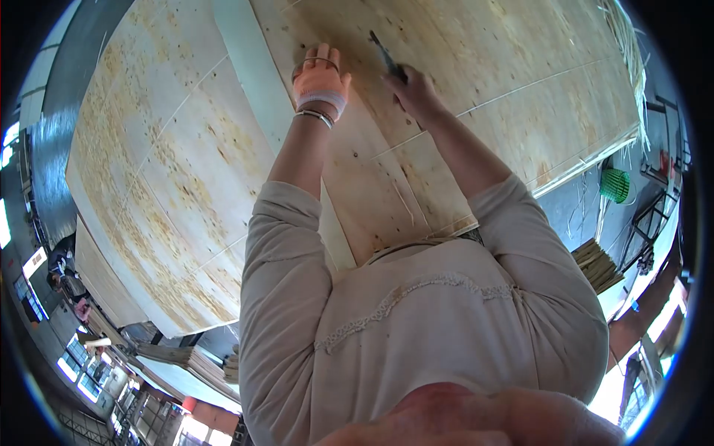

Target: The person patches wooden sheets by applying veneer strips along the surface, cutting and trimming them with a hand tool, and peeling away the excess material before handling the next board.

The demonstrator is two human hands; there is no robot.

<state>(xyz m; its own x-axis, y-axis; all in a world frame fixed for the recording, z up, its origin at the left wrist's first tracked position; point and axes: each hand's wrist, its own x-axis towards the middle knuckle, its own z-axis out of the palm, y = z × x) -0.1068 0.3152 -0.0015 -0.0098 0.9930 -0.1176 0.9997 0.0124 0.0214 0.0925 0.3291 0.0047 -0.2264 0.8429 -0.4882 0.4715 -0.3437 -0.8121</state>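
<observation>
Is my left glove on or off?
On: the pinkish glove covers the back of the left hand, its pale cuff visible.

Broad, pale wood veneer (201, 141) lies flat, blotched yellow-brown, with dark knots and thin straight lines. A plainer whitish strip (249, 59) runs lengthwise across it. Right of the strip, a slim, dark-gripped tool (382, 53) slants over the veneer, narrow end pointing away from the body.

tool (384, 55) with handle partly hidden in the right hand (416, 94), wood sheets (513, 56) cut off at the top, distant figures (62, 269) too small to make out
</observation>
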